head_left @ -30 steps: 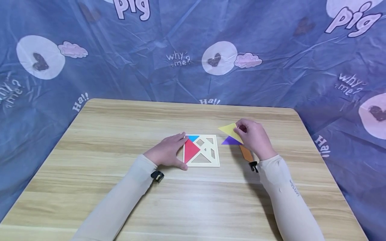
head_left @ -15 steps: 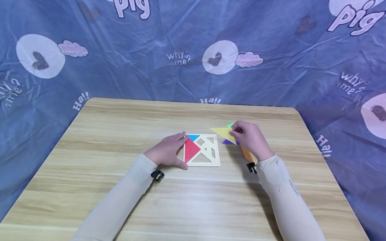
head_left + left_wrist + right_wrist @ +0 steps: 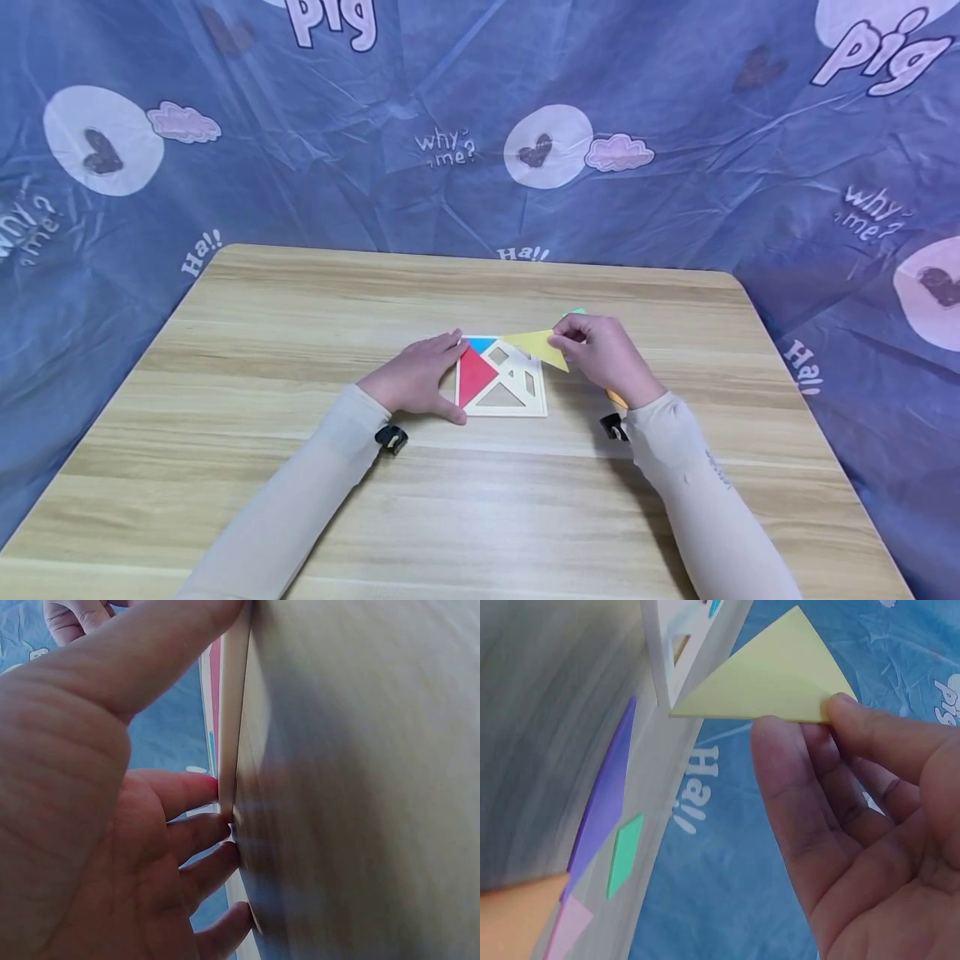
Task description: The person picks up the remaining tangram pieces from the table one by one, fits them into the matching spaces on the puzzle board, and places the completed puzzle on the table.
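A cream tangram board (image 3: 534,410) lies mid-table, with a red triangle (image 3: 474,375) and a blue triangle (image 3: 480,343) in its left part. Along the board's left side, my left hand (image 3: 416,373) touches the edge with spread, fairly straight fingers, thumb at the near corner. Between thumb and fingertips my right hand (image 3: 603,354) pinches a yellow triangle (image 3: 538,343), held tilted above the board's far right corner. In the right wrist view the yellow triangle (image 3: 776,679) shows its broad face, apart from the table.
Below the right hand, the right wrist view shows a purple triangle (image 3: 606,795), a green piece (image 3: 625,855), a pink piece (image 3: 570,926) and an orange piece (image 3: 517,919) on the table. A blue printed cloth (image 3: 360,167) hangs behind the table.
My right hand has carried the yellow triangle leftward from above the loose pieces to over the board's right part. The left hand and board have stayed put.
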A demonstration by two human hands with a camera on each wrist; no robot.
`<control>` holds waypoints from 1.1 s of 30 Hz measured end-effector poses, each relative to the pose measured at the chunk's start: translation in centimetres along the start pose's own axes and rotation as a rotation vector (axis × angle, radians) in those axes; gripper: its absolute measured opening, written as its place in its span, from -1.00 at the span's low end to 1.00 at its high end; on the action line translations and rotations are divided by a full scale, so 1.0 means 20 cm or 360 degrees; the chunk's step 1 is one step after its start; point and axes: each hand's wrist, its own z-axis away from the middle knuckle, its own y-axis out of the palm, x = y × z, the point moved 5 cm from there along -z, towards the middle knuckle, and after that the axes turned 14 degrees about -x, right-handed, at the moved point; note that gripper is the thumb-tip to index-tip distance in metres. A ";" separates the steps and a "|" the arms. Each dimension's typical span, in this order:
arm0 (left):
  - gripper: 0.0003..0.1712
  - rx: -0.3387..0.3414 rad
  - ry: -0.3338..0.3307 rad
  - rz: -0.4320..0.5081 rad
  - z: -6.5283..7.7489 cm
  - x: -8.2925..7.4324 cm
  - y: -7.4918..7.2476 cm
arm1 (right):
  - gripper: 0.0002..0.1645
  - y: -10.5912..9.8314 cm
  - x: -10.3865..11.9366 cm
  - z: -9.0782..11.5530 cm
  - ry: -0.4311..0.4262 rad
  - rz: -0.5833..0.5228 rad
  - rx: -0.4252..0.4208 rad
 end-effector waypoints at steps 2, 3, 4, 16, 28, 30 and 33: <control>0.40 -0.0004 0.0004 -0.0001 0.00 0.00 0.00 | -0.93 0.01 0.01 0.00 -0.0001 -0.0028 0.0015; 0.40 -0.0008 0.0008 0.0000 0.00 0.00 0.00 | -0.93 0.02 0.02 0.01 -0.0004 -0.0041 0.0021; 0.40 -0.0012 0.0011 0.0000 0.00 0.00 -0.01 | -0.93 0.03 0.02 0.01 -0.0005 -0.0060 0.0029; 0.41 -0.0008 -0.0005 -0.0024 0.00 0.01 0.00 | -0.94 0.15 0.04 0.04 -0.0036 -0.0136 0.0244; 0.38 0.0014 -0.0028 -0.0002 0.00 0.00 -0.01 | -0.95 0.21 0.09 0.09 -0.0105 -0.0146 0.0448; 0.38 0.0013 -0.0026 -0.0013 0.00 0.01 -0.01 | -0.95 0.21 0.09 0.10 -0.0129 -0.0134 0.0462; 0.38 0.0017 -0.0026 -0.0027 0.00 0.01 0.00 | -0.94 0.23 0.10 0.10 -0.0150 -0.0131 0.0487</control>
